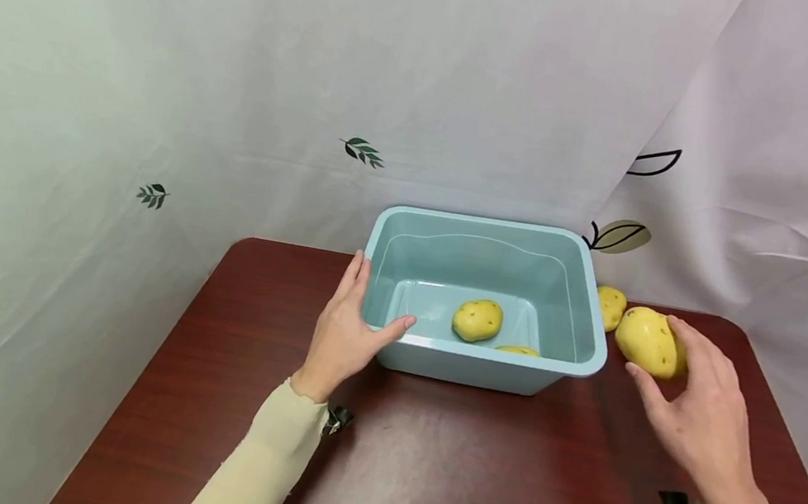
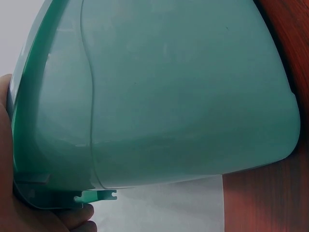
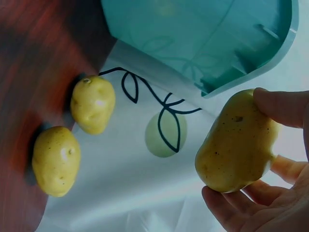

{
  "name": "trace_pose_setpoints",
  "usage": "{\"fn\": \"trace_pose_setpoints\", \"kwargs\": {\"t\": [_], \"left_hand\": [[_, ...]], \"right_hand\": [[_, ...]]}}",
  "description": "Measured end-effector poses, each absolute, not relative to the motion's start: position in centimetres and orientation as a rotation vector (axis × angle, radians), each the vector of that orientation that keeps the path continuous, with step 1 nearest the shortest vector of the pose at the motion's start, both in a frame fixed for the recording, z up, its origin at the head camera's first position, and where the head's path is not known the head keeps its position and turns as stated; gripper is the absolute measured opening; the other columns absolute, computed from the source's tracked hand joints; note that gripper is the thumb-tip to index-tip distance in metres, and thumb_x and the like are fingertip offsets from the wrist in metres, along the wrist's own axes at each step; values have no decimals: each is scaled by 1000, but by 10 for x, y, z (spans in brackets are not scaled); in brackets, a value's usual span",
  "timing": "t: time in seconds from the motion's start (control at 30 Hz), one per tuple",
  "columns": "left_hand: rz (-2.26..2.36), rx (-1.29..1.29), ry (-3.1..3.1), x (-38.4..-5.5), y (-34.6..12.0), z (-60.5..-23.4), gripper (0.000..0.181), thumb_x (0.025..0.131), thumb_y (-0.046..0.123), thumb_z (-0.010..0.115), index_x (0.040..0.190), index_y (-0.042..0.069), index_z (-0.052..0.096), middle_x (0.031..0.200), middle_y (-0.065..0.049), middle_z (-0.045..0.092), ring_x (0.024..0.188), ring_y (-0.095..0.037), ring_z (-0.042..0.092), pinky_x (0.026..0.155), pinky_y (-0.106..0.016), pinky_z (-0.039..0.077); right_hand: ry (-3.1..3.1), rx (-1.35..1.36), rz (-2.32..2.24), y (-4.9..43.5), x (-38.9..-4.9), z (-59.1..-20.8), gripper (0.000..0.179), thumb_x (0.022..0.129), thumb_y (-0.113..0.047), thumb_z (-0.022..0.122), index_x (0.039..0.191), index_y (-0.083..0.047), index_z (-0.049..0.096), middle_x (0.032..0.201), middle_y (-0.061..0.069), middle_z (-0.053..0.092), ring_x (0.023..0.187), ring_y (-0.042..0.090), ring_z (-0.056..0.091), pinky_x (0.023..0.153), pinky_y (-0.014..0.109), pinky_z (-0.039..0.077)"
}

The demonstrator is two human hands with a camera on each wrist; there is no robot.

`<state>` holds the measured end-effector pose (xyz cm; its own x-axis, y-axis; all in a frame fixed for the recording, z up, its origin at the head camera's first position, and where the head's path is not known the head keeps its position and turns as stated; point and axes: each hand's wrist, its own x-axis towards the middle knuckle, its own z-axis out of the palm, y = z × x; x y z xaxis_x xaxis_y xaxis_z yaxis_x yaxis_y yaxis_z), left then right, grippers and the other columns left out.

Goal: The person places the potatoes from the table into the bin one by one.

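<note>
A light blue plastic tub (image 1: 461, 367) stands on the table, with one potato (image 1: 477, 320) lying on its floor and part of another potato (image 1: 518, 350) showing behind the front rim. My left hand (image 1: 346, 329) holds the tub's front left corner, thumb over the front rim and fingers along the left side. In the left wrist view the tub's wall (image 2: 183, 96) fills most of the picture. My right hand (image 1: 711, 412) grips a yellow potato (image 3: 236, 145) between thumb and fingers, raised to the right of the tub.
Two more potatoes, a nearer potato (image 3: 56, 161) and a potato closer to the tub (image 3: 93, 105), lie on the dark red wooden table (image 1: 230, 332) by its back edge. A white patterned cloth (image 1: 497, 88) hangs behind the table and along both sides.
</note>
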<state>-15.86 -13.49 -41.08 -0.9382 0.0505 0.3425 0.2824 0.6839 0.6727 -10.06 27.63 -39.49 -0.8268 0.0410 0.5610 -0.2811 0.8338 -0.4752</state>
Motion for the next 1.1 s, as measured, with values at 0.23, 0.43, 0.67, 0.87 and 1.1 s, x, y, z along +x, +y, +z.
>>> {"fn": "trace_pose_setpoints", "kwargs": {"t": [0.23,0.43,0.67,0.87,1.1], "left_hand": [[-1119,-267,-2611,-159,-134,-410,107,83,65,71,158,3,27,167,3,16,145,-24,37,106,-51,42],[-1118,-257,-2614,-159,-134,-410,107,82,65,71,158,3,28,167,4,16,144,-24,38,107,-51,41],[-1098,-252,-2609,-158,-136,-410,107,82,65,71,157,2,29,167,1,17,145,-24,37,107,-51,41],[-1102,-253,-2604,-157,-137,-410,107,82,65,71,157,2,29,167,2,17,144,-24,38,107,-51,41],[-1110,-270,-2599,-159,-135,-412,106,83,63,72,157,2,29,167,2,17,144,-25,39,106,-51,42]], "right_hand": [[-2427,167,772,271,-101,-389,78,75,-5,83,146,-5,51,139,25,53,121,51,46,101,64,33],[-2406,189,774,268,-102,-386,78,75,-6,83,146,-6,52,139,23,54,121,50,46,103,61,33],[-2410,213,780,265,-102,-383,79,74,-5,84,146,-6,51,140,23,53,122,50,45,107,59,32],[-2405,225,778,261,-103,-380,81,73,-5,85,147,-7,51,140,23,54,122,49,46,108,58,32],[-2372,240,782,257,-105,-376,82,71,-4,86,146,-7,52,139,23,55,121,49,47,108,57,33]]}}
